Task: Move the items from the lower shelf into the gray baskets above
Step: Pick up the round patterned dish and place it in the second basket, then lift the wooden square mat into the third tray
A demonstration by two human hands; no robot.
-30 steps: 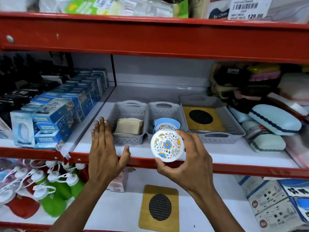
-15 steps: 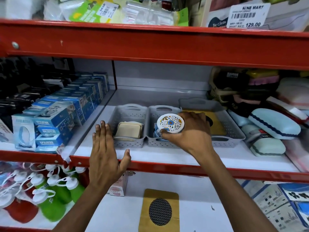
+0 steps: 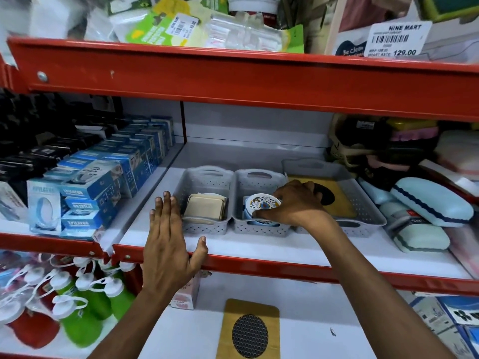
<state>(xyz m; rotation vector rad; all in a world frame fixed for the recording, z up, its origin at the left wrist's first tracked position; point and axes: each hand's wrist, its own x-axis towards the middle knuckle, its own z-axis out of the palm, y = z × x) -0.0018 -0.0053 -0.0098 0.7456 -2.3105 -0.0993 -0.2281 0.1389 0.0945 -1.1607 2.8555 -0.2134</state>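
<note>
The red shelf edge [image 3: 285, 265] is taken as the landmark. Just above and behind it three gray baskets are set side by side: the wide basket [image 3: 363, 193] to the right, holding a tan mat with a dark round mesh, the middle basket [image 3: 259, 230], and the left basket [image 3: 204, 226], holding tan square pieces [image 3: 204, 209].

Below the edge, on the lower shelf, a matching tan mat [image 3: 250, 330] is left lying flat; judged not yet moved.

The left hand [image 3: 168, 244] is laid flat and spread across the edge, thumb hooked at its lip, nothing grasped; probably placed there to steady the reach.

The right hand [image 3: 295, 203] is extended over the edge into the middle basket, fingers curled around a round patterned disc [image 3: 261, 204]. The disc is held tilted, resting on a blue round item beneath, presumably so it stacks within the basket walls. Release is judged imminent.
</note>
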